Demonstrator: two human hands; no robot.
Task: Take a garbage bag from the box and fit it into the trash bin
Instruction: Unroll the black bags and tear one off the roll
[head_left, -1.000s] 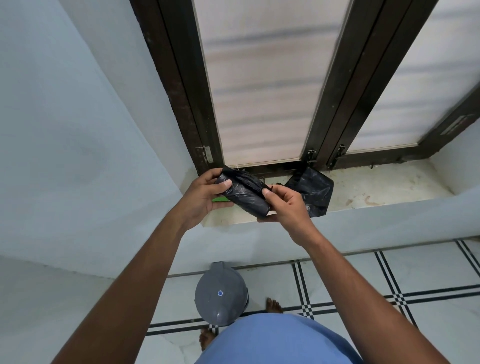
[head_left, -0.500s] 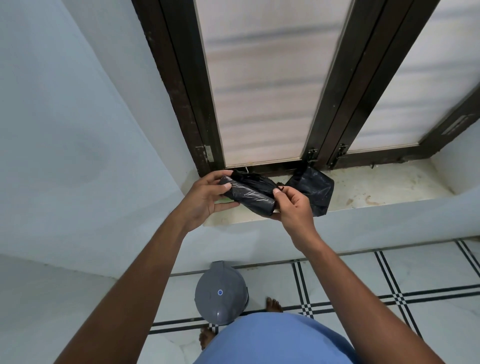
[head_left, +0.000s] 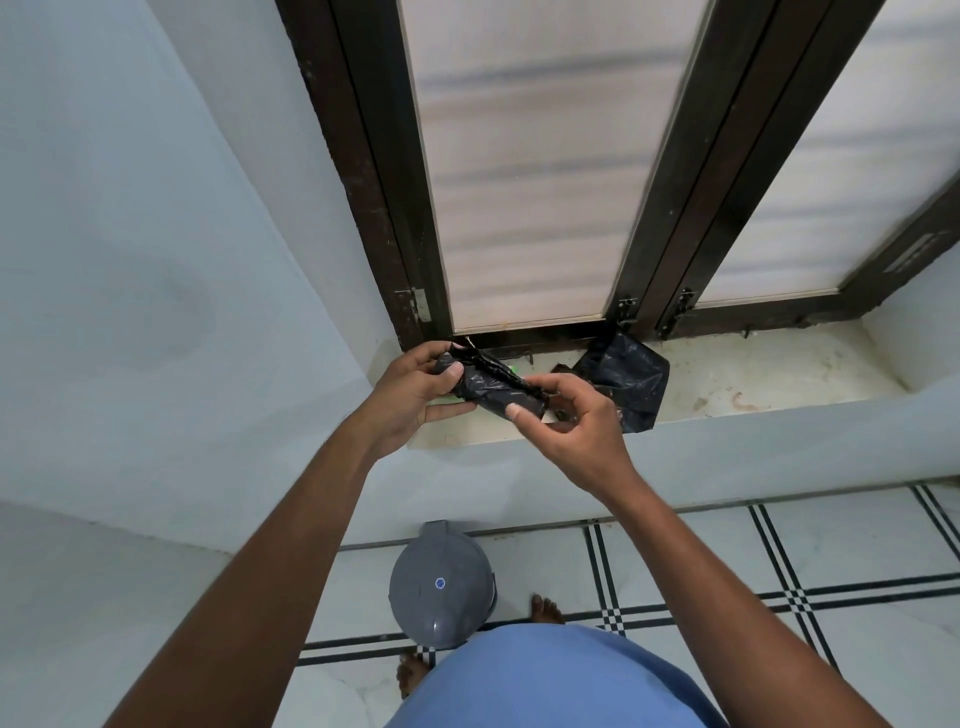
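Garbage bag roll (head_left: 491, 387) between both hands, left hand (head_left: 415, 395) gripping, right hand (head_left: 563, 426) pinching

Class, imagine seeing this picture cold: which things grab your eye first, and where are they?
Two hands meet mid-frame over the window sill: the left hand and right hand grip a black garbage bag roll. Below, a grey lidded trash bin stands on the tiled floor.

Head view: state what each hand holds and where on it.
Both hands hold one rolled black garbage bag above the window ledge. The left hand grips its left end; the right hand pinches its right end.
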